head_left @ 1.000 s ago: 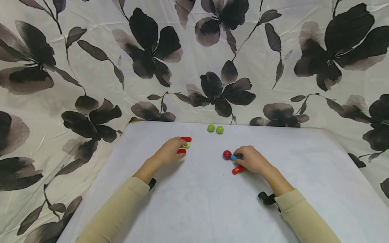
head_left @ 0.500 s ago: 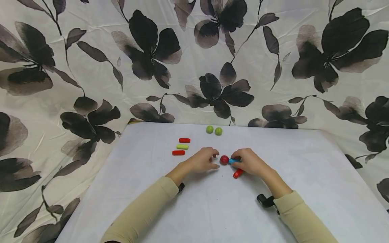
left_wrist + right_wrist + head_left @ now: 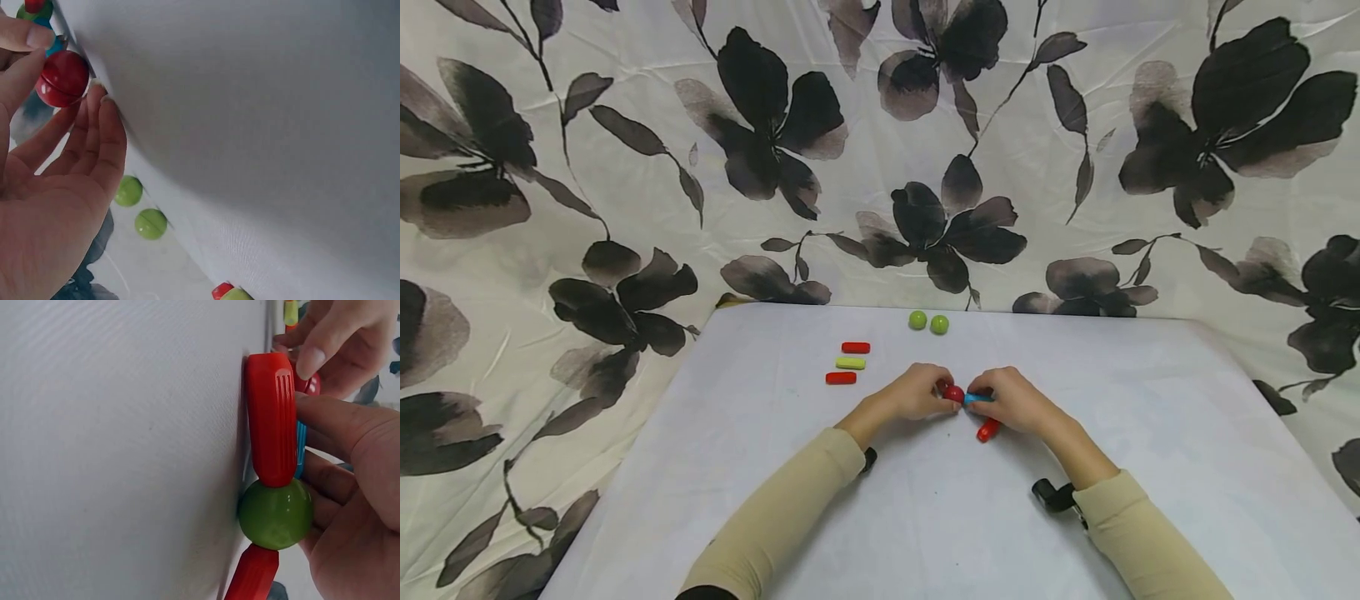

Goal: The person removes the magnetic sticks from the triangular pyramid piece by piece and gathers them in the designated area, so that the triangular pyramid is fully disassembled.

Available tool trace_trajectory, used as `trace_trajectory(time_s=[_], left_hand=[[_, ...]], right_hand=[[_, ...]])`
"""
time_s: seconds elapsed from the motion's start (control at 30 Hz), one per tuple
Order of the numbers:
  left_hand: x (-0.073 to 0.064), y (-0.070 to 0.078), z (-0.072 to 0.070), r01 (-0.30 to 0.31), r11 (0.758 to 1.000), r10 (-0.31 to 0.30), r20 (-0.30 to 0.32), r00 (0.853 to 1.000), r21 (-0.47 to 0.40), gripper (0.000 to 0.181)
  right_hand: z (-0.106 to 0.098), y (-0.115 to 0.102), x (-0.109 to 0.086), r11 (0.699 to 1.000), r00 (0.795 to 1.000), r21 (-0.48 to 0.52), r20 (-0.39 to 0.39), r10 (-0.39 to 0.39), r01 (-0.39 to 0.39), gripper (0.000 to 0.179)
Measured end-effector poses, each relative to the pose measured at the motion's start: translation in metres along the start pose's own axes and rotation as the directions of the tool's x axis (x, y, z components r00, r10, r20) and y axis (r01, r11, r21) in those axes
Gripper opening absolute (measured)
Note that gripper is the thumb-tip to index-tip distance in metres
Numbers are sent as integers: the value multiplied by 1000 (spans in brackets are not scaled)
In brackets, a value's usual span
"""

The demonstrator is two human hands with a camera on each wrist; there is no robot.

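Observation:
In the head view my left hand [image 3: 917, 392] pinches a shiny red ball [image 3: 954, 393] between thumb and fingers. My right hand [image 3: 1018, 400] holds a short blue rod [image 3: 976, 398], whose end meets the ball. The left wrist view shows the red ball [image 3: 63, 79] at the left fingertips, right beside the blue rod [image 3: 55, 45]. Close to the right hand, a ribbed red rod [image 3: 272, 419] joins a green ball [image 3: 276, 514], and another red rod [image 3: 253, 575] extends from that ball's other side. The right hand hides most of this joined piece in the head view.
Left of the hands, a red rod [image 3: 856, 347], a yellow-green rod [image 3: 851, 363] and another red rod [image 3: 841, 378] lie in a column. Two green balls [image 3: 928, 322] sit near the far edge of the white table [image 3: 925, 517]. Behind hangs a flowered cloth [image 3: 857, 167].
My left hand has moved right from the column of rods to the red ball and closed its fingers on it. My right hand has stayed on the blue rod, almost in place.

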State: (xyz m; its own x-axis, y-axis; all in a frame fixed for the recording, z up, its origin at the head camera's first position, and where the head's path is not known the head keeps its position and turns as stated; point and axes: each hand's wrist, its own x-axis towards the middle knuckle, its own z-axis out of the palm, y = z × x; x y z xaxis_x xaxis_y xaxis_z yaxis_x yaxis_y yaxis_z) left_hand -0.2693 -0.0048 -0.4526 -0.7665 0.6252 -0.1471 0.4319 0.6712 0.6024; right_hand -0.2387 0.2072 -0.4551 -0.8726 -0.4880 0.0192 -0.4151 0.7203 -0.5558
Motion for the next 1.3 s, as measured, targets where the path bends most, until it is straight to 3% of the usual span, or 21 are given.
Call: trace_trajectory(time_s=[0.37, 0.7, 1.1, 1.3], left_hand=[[3, 0, -2, 1, 1000, -1, 18, 1000, -13, 28], [2, -11, -6, 21, 999, -21, 9, 1000, -49, 25], [1, -10, -6, 23, 998, -22, 14, 1000, -54, 24], [2, -11, -6, 41, 997, -40, 22, 999, -62, 28]], right_hand=[[-3, 0, 1, 1000, 1000, 9, 3, 18, -18, 15], [-5, 4, -1, 999, 1000, -31, -13, 15, -15, 15], [-5, 0, -2, 1000, 999, -15, 31, 21, -20, 20], [-7, 2, -4, 998, 996, -25, 58, 61, -60, 25]])
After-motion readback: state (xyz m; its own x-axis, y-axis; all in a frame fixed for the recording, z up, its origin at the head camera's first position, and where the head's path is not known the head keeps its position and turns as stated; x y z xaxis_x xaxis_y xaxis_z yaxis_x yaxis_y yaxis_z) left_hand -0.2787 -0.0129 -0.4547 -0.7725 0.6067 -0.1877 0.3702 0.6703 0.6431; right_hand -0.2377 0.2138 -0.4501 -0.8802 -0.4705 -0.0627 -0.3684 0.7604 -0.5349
